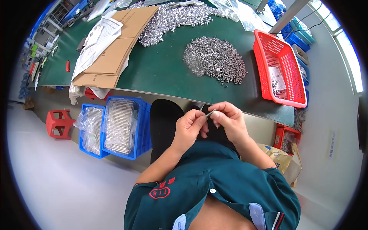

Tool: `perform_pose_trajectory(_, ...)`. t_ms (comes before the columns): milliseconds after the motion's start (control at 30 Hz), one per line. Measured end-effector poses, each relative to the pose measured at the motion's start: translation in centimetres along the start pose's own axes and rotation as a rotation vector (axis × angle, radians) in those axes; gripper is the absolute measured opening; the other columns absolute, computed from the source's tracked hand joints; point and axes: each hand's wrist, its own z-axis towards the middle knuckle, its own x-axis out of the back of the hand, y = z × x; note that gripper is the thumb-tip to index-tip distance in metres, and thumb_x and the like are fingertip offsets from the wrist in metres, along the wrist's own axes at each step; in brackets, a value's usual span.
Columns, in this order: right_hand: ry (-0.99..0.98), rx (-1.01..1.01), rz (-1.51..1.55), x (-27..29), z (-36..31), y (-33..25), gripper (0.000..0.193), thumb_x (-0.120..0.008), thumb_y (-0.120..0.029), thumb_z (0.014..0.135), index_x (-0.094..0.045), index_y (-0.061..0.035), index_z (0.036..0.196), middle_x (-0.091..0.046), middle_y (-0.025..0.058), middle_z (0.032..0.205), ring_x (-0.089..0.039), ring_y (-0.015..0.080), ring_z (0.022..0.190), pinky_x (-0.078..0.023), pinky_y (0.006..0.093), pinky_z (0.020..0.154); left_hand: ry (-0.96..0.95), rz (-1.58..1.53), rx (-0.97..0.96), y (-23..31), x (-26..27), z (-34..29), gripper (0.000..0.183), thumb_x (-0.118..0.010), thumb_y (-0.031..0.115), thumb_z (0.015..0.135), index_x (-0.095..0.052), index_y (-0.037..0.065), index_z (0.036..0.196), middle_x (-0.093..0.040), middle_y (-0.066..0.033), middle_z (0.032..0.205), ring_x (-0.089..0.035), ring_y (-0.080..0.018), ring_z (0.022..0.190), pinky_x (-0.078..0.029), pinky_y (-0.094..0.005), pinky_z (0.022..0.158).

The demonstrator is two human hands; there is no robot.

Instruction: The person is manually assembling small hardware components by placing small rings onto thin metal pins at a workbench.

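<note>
Just off the table's front edge, above my lap, my two hands meet fingertip to fingertip. Between them is a thin, short metal piece (209,114), too small to make out fully. My left hand (188,129) pinches its left end between thumb and fingers. At the other end, the thumb and forefinger of my right hand (232,122) are closed on it. A heap of small silvery metal parts (215,59) lies on the green table (161,69) beyond my hands. Behind it spreads a larger pile of shiny metal parts (172,19).
To the right, a red plastic basket (262,65) holds a paper slip and a few small parts. Flattened cardboard (105,63) with papers covers the table's left. Blue crates (142,132) of bagged metal rods and a red stool (59,122) stand at lower left.
</note>
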Motion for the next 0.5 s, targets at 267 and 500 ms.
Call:
perform_pose_trajectory(267, -0.036, 0.178, -0.568, 1.6, 1.0, -1.1, 0.020, -0.066, 0.000, 0.082, -0.066, -0.0013, 0.102, -0.059, 0.0006, 0.083, -0.056, 0.0069, 0.077, -0.046, 0.0216, 0.070, -0.046, -0.390, 0.153, -1.0, 0.5, 0.0, 0.015, -0.055, 0.016, 0.095, -0.055, 0.001, 0.093, -0.062, -0.0082, 0.071, -0.061, -0.0147, 0.056, -0.050, -0.0236, 0.054)
perform_pose_trajectory(500, 0.365, 0.447, -1.069, 6.2, 4.9, -1.0, 0.017, -0.068, -0.004, 0.077, -0.068, -0.0054, 0.094, -0.061, 0.0104, 0.080, -0.062, 0.0236, 0.066, -0.049, 0.0302, 0.062, -0.036, -0.412, 0.152, -1.4, 0.6, 0.1, 0.017, -0.056, 0.018, 0.095, -0.054, 0.001, 0.091, -0.063, -0.0087, 0.071, -0.061, -0.0152, 0.057, -0.050, -0.0243, 0.054)
